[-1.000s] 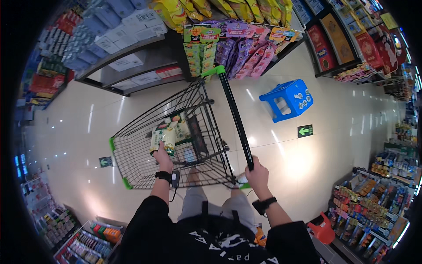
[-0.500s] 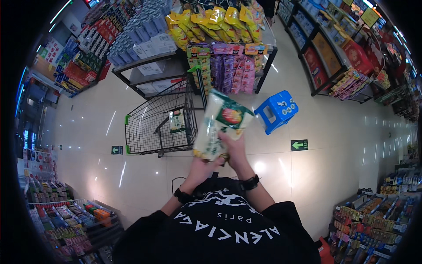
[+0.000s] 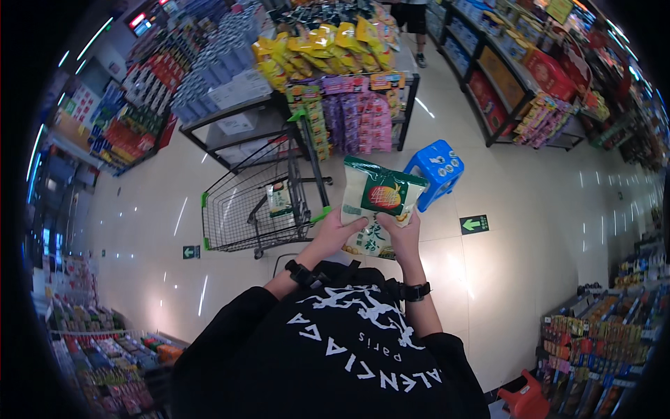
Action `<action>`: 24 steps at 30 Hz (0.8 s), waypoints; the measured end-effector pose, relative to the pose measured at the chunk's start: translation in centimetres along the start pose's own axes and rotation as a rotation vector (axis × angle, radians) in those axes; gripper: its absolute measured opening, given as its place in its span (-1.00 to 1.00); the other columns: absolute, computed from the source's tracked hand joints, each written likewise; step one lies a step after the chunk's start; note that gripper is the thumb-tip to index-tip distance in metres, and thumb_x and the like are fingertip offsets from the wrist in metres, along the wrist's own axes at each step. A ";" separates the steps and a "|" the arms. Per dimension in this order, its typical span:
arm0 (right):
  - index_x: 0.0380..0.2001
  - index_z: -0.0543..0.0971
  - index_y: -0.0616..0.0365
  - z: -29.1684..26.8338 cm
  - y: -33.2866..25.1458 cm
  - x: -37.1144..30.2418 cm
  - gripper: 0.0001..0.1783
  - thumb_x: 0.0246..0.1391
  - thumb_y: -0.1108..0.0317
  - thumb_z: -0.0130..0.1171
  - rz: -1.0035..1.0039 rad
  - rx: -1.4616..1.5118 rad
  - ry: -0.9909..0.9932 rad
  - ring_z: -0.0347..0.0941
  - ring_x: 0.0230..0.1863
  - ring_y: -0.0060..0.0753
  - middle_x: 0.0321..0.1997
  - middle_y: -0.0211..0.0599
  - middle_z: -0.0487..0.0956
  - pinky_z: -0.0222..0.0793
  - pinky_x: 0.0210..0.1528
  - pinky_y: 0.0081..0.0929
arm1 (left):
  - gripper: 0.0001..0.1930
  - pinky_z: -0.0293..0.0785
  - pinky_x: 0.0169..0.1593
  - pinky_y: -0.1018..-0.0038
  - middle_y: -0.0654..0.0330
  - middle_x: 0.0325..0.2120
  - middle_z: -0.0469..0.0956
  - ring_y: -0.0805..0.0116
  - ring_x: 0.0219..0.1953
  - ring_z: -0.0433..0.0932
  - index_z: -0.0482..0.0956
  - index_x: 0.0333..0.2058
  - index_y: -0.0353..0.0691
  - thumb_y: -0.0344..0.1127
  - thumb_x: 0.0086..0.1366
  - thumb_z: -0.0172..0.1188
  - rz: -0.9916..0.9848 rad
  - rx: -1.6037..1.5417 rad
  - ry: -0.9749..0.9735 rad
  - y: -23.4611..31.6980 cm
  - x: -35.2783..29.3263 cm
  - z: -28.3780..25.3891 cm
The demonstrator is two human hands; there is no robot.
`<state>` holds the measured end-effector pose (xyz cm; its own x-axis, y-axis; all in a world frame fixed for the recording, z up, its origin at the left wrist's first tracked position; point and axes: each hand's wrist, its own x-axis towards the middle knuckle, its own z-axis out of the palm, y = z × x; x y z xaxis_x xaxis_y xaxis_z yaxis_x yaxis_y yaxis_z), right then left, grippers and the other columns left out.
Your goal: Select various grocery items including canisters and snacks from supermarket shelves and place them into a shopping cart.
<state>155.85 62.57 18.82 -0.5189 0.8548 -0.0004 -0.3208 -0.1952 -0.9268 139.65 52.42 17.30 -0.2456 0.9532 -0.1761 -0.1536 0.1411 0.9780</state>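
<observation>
Between my two hands is a plump cream and green food pouch [image 3: 380, 195], its printed front facing up at me. My left hand [image 3: 340, 234] grips its lower left side, with the thumb lying across the front. On the opposite edge my right hand [image 3: 403, 237] is closed, its thumb also on the front. A black wire shopping cart [image 3: 234, 216] with green corners stands just to the left. Inside it lies a similar green and cream pouch [image 3: 280, 198].
A blue plastic stool [image 3: 438, 171] stands ahead on the right. Beyond the cart is a display shelf [image 3: 244, 112] with yellow bags [image 3: 321, 52] and hanging purple and pink packets [image 3: 356, 115]. A person's leg [image 3: 419, 42] shows in the far aisle. A red stool [image 3: 527, 398] sits at lower right.
The pouch has turned more upright and shifted right, its front now squarely visible. My left hand has moved from its bottom to its left side. A person's legs have come into view far ahead.
</observation>
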 end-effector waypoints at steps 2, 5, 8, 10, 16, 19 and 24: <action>0.05 0.50 0.25 1.0 1.8 0.5 -0.51 0.08 0.37 0.44 0.062 0.042 -0.003 0.59 -0.15 -0.51 -0.07 -0.30 0.66 0.54 -0.07 -0.50 | -0.66 0.55 -0.04 0.49 0.25 -0.13 0.67 0.50 -0.14 0.62 0.55 0.04 -0.32 -0.34 0.34 0.32 0.117 -0.094 0.074 0.0 -0.2 -0.8; 0.01 0.53 0.27 4.0 3.8 1.0 -0.55 0.14 0.29 0.41 0.138 0.065 -0.012 0.58 -0.19 -0.53 -0.13 -0.32 0.67 0.52 -0.08 -0.51 | -0.67 0.55 -0.05 0.51 0.23 -0.12 0.67 0.49 -0.14 0.63 0.56 0.03 -0.31 -0.33 0.35 0.32 -0.012 0.037 0.110 0.7 -1.6 -4.3; -0.07 0.61 0.29 6.9 7.2 3.2 -0.64 0.15 0.31 0.41 0.261 -0.051 0.047 0.58 -0.20 -0.55 -0.17 -0.34 0.68 0.49 -0.08 -0.53 | -0.65 0.54 -0.09 0.51 0.25 -0.21 0.68 0.50 -0.21 0.61 0.59 0.00 -0.32 -0.19 0.39 0.27 -0.085 0.126 0.123 -0.4 -1.5 -9.9; -0.08 0.62 0.30 9.2 10.2 5.0 -0.65 0.15 0.32 0.41 0.228 -0.152 0.030 0.57 -0.20 -0.56 -0.17 -0.35 0.68 0.48 -0.09 -0.54 | -0.55 0.49 -0.23 0.52 0.26 -0.30 0.66 0.48 -0.33 0.58 0.57 0.03 -0.32 0.00 0.45 0.15 -0.181 0.487 0.078 -2.1 -0.6 -16.0; -0.10 0.63 0.37 15.1 19.0 13.9 -0.59 0.02 0.34 0.46 -0.072 -0.752 -0.038 0.54 0.01 -0.23 0.03 -0.11 0.59 0.42 0.06 -0.38 | -0.57 0.45 -0.30 0.46 0.21 -0.39 0.62 0.43 -0.39 0.55 0.58 -0.05 -0.32 -0.01 0.42 0.18 -0.388 -0.032 0.563 -13.1 2.8 -35.1; -0.07 0.61 0.37 15.8 23.2 17.4 -0.59 0.03 0.36 0.41 0.071 -0.878 0.092 0.51 0.09 -0.10 0.07 -0.06 0.56 0.39 0.14 -0.28 | -0.58 0.48 -0.27 0.42 0.15 -0.40 0.61 0.35 -0.37 0.57 0.57 -0.09 -0.36 -0.06 0.35 0.26 -0.505 0.142 0.630 -22.5 5.0 -43.1; 0.00 0.58 0.32 17.6 26.9 21.0 -0.69 0.21 0.48 0.29 0.303 -0.588 0.282 0.55 -0.14 -0.55 -0.11 -0.29 0.66 0.46 -0.05 -0.54 | -0.52 0.53 -0.12 0.22 -0.02 -0.35 0.62 0.06 -0.28 0.61 0.57 -0.10 -0.42 -0.17 0.13 0.42 -0.756 0.205 0.801 -36.1 8.4 -49.6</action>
<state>122.40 66.79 0.53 -0.2679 0.9111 -0.3132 0.3263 -0.2201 -0.9193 95.62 42.10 -25.05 -0.7125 0.1675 -0.6814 -0.3812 0.7229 0.5763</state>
